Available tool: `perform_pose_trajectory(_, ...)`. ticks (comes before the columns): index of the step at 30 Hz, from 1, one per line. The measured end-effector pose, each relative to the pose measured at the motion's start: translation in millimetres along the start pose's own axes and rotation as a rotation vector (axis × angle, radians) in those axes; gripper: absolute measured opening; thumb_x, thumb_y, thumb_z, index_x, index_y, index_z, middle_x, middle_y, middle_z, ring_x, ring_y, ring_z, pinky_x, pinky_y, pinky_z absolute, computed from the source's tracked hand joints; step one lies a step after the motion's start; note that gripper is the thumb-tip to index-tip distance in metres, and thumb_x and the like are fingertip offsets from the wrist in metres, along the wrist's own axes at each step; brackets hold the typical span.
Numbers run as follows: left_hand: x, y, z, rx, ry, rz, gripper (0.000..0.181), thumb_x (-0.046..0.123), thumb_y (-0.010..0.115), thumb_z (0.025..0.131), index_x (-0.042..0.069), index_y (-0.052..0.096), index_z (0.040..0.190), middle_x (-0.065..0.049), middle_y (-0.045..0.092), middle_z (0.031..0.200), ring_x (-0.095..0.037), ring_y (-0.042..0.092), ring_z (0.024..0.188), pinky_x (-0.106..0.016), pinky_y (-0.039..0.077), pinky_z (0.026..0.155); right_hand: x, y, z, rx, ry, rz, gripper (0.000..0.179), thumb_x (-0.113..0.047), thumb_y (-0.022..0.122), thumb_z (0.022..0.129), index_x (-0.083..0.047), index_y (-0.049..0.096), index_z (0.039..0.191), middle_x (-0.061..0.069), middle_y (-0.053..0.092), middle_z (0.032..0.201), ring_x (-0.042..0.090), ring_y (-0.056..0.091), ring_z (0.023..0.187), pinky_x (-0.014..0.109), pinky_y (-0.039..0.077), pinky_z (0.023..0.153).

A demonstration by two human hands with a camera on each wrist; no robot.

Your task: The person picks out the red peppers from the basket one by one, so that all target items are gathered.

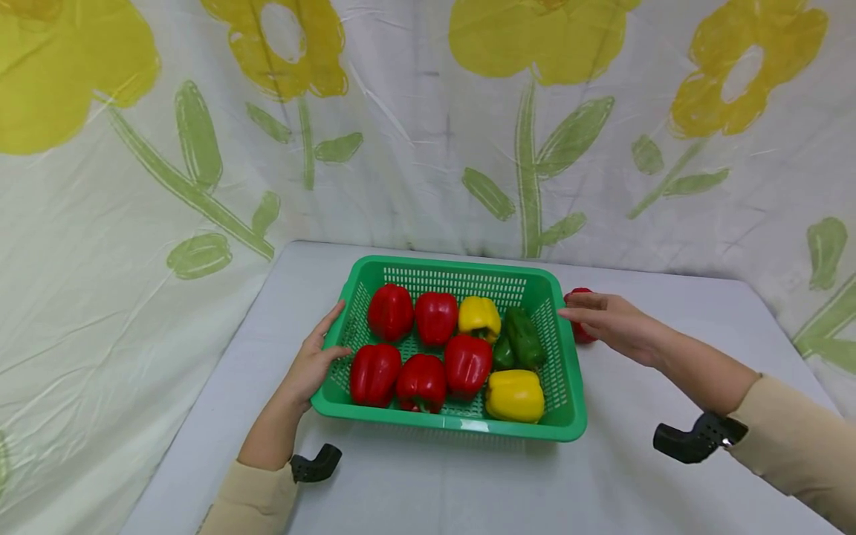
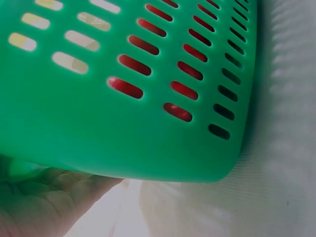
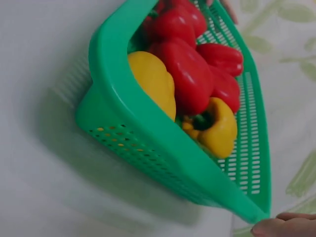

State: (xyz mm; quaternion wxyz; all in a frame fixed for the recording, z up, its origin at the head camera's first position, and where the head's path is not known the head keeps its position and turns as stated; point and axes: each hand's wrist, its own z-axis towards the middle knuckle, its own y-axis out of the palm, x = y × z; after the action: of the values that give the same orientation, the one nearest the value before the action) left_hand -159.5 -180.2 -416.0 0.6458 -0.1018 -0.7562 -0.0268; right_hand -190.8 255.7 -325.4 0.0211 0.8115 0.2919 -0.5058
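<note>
A green plastic basket [image 1: 455,423] with slotted sides holds several red bell peppers [image 1: 391,312], two yellow bell peppers [image 1: 515,396] and green peppers [image 1: 524,338]. My left hand [image 1: 310,364] grips its left rim, the thumb lying over the edge; in the left wrist view, part of the left hand [image 2: 54,202] shows under the rim. At the opposite side my right hand [image 1: 615,323] holds the right rim with thumb and fingertips. The right wrist view catches only the fingertips [image 3: 286,226] against the rim.
One more red bell pepper [image 1: 583,334] sits on the white-covered table [image 1: 695,312] outside the basket, partly hidden behind the right hand. A white curtain [image 1: 414,148] with painted yellow flowers hangs behind the table. Each wrist wears a black camera mount [image 1: 698,438].
</note>
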Motion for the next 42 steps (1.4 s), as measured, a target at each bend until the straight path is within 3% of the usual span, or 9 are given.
perform_pose_trajectory(6, -0.2, -0.3, -0.2, -0.002, -0.002, -0.008, 0.075, -0.002, 0.043, 0.088, 0.032, 0.016, 0.149, 0.001, 0.012, 0.157, -0.027, 0.025, 0.139, -0.045, 0.031, 0.106, -14, 7, -4.7, -0.015, 0.009, -0.081, 0.088, -0.040, 0.054, 0.091, 0.003, 0.002, 0.148, 0.021, 0.002, 0.155, 0.042, 0.006, 0.141, 0.056, 0.014, 0.112)
perform_pose_trajectory(11, 0.0, -0.6, -0.4, -0.004, -0.002, -0.007, 0.075, -0.002, 0.043, 0.088, 0.032, 0.016, 0.149, 0.001, 0.012, 0.157, -0.027, 0.024, 0.139, -0.044, 0.032, 0.106, -21, 17, -3.6, -0.061, 0.019, -0.099, 0.086, -0.038, 0.057, 0.090, 0.005, 0.009, 0.147, 0.022, 0.009, 0.154, 0.043, 0.014, 0.140, 0.055, 0.019, 0.111)
perform_pose_trajectory(18, 0.6, -2.2, -0.3, 0.007, 0.004, 0.012, 0.075, -0.002, 0.043, 0.088, 0.030, 0.016, 0.150, -0.001, 0.011, 0.157, -0.029, 0.020, 0.141, -0.047, 0.029, 0.108, -27, 39, 3.0, -0.161, 0.051, -0.024, 0.077, -0.028, 0.058, 0.090, 0.008, 0.017, 0.145, 0.025, 0.013, 0.152, 0.042, 0.018, 0.139, 0.050, 0.024, 0.111)
perform_pose_trajectory(25, 0.3, -1.5, -0.2, 0.001, 0.002, 0.005, 0.075, -0.003, 0.043, 0.088, 0.029, 0.015, 0.150, -0.001, 0.010, 0.157, -0.028, 0.021, 0.141, -0.047, 0.029, 0.108, -31, 57, 17.9, -0.231, 0.098, -0.014, 0.070, -0.031, 0.056, 0.091, 0.010, 0.028, 0.141, 0.026, 0.019, 0.151, 0.041, 0.023, 0.138, 0.049, 0.026, 0.110)
perform_pose_trajectory(36, 2.3, 0.3, -0.3, -0.004, 0.002, -0.004, 0.076, -0.004, 0.043, 0.087, 0.029, 0.015, 0.150, -0.002, 0.010, 0.157, -0.029, 0.019, 0.142, -0.047, 0.027, 0.108, -31, 72, 39.0, -0.242, 0.211, 0.036, 0.072, -0.028, 0.058, 0.090, 0.011, 0.025, 0.140, 0.025, 0.023, 0.149, 0.042, 0.023, 0.138, 0.047, 0.025, 0.111)
perform_pose_trajectory(42, 2.1, 0.3, 0.0, 0.004, -0.004, -0.003, 0.075, -0.004, 0.042, 0.087, 0.030, 0.016, 0.150, -0.002, 0.011, 0.157, -0.029, 0.022, 0.141, -0.047, 0.029, 0.108, -26, 80, 45.9, -0.268, 0.233, 0.037, 0.064, -0.028, 0.057, 0.090, 0.010, 0.035, 0.137, 0.023, 0.031, 0.147, 0.038, 0.028, 0.137, 0.045, 0.030, 0.109)
